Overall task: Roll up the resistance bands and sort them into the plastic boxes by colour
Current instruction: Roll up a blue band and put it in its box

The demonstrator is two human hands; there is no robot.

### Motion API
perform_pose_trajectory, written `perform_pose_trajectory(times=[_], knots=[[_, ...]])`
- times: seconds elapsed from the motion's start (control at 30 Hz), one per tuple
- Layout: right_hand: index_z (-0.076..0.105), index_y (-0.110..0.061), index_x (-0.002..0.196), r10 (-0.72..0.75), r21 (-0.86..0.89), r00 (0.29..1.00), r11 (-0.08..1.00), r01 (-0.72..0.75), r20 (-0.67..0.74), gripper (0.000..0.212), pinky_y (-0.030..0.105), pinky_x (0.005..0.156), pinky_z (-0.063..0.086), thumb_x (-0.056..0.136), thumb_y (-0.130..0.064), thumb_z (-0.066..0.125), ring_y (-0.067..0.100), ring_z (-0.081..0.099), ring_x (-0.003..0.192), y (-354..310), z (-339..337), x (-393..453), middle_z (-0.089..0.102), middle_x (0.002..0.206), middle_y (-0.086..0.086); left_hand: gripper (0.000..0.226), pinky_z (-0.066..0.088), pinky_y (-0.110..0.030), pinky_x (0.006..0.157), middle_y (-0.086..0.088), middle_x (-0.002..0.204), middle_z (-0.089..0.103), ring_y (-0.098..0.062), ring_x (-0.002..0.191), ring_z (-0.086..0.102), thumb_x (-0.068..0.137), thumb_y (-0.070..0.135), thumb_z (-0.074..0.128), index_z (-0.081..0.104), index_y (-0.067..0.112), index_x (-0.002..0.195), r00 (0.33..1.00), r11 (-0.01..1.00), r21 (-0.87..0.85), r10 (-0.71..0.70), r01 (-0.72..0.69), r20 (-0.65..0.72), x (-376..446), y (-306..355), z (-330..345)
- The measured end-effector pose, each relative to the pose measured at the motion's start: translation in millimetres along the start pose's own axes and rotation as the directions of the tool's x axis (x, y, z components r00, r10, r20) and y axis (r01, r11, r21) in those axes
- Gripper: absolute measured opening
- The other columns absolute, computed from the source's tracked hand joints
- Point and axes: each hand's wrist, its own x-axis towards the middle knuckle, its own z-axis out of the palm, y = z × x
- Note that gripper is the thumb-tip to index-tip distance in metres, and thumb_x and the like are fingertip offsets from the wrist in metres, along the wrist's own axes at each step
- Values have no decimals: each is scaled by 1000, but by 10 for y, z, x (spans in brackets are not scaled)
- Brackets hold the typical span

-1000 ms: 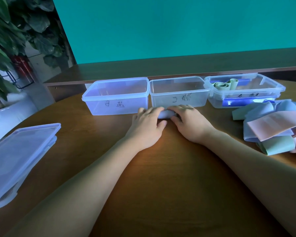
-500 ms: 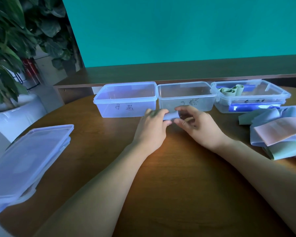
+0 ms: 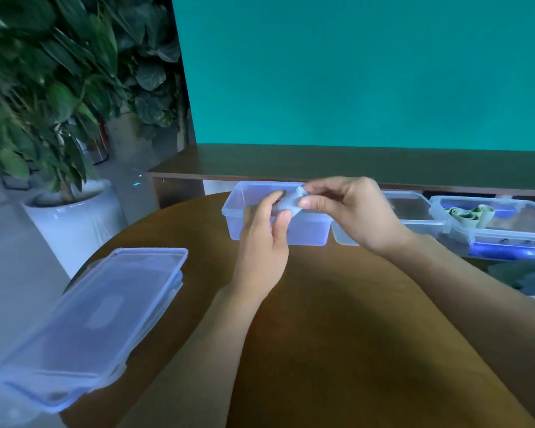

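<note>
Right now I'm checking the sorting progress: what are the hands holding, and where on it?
A small rolled pale blue resistance band, pinched at its ends between the left hand and the right hand, above the leftmost clear plastic box.

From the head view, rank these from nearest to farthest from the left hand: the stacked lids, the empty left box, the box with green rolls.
1. Empty left box: directly behind the left hand.
2. Stacked lids: lower left, at the table edge.
3. Box with green rolls: far right, beyond the right hand.
</note>
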Motion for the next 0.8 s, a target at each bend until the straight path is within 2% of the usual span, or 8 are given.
perform_pose_trajectory(times=[0.1, 0.23, 0.27, 0.37, 0.5, 0.63, 0.7, 0.8], knots=[[79, -12, 106, -21, -47, 999, 999, 24, 48, 26, 13, 80, 51, 86, -30, 77, 2, 70, 91, -35, 105, 298, 77, 100, -7, 45, 46, -4, 77, 6, 129, 56, -2, 108, 53, 98, 48, 44, 51, 26, 137, 991, 999, -17, -47, 45, -128, 91, -106, -91], [80, -15, 83, -15, -154, 995, 988, 30, 103, 34, 27, 69, 50, 87, -48, 70, 19, 66, 69, 64, 244, 645, 74, 71, -2, 37, 40, -2, 84, 5, 126, 61, -4, 116, 48, 99, 40, 51, 58, 22, 130, 949, 992, 70, -79, 105, -304, 165, -309, -144], [77, -14, 76, -2, -177, 994, 984, 21, 107, 39, 25, 65, 47, 87, -50, 70, 21, 62, 64, 111, 282, 735, 71, 66, -1, 35, 38, -4, 86, 4, 126, 62, -6, 118, 48, 100, 38, 51, 59, 20, 130, 937, 989, 102, -70, 111, -342, 176, -368, -146], [71, -16, 67, 82, -246, 988, 968, -48, 133, 39, 14, 55, 38, 86, -50, 73, 15, 52, 57, 236, 406, 988, 68, 63, 1, 30, 42, -28, 92, 1, 124, 60, -8, 115, 42, 102, 31, 53, 59, 19, 128, 909, 975, 169, -61, 142, -411, 191, -542, -128], [63, -17, 57, 225, -349, 960, 924, -155, 169, 44, 18, 57, 40, 87, -47, 75, 10, 52, 51, 394, 622, 1251, 64, 57, 0, 31, 44, -39, 94, -4, 135, 52, -18, 119, 42, 102, 31, 52, 59, 23, 131, 917, 955, 208, -119, 210, -380, 197, -682, -91], [72, -8, 66, 324, -427, 921, 880, -209, 218, 40, 30, 78, 56, 87, -42, 77, 21, 69, 67, 562, 839, 1405, 72, 66, 8, 38, 37, -31, 99, -6, 146, 47, -22, 133, 39, 103, 39, 46, 55, 27, 139, 937, 943, 211, -191, 258, -291, 213, -786, -61], [76, -2, 76, 356, -471, 901, 857, -208, 250, 41, 32, 86, 57, 89, -41, 75, 21, 74, 73, 606, 930, 1445, 76, 72, 9, 39, 40, -28, 99, -1, 143, 51, -19, 133, 43, 104, 42, 44, 53, 28, 140, 939, 940, 209, -209, 269, -272, 231, -818, -53], [77, 0, 80, 388, -463, 887, 853, -243, 249, 40, 28, 83, 59, 88, -39, 76, 19, 75, 72, 671, 1038, 1495, 76, 73, 7, 38, 38, -22, 95, 6, 136, 58, -13, 127, 48, 105, 39, 44, 54, 26, 139, 936, 944, 181, -218, 274, -277, 239, -811, -60]])
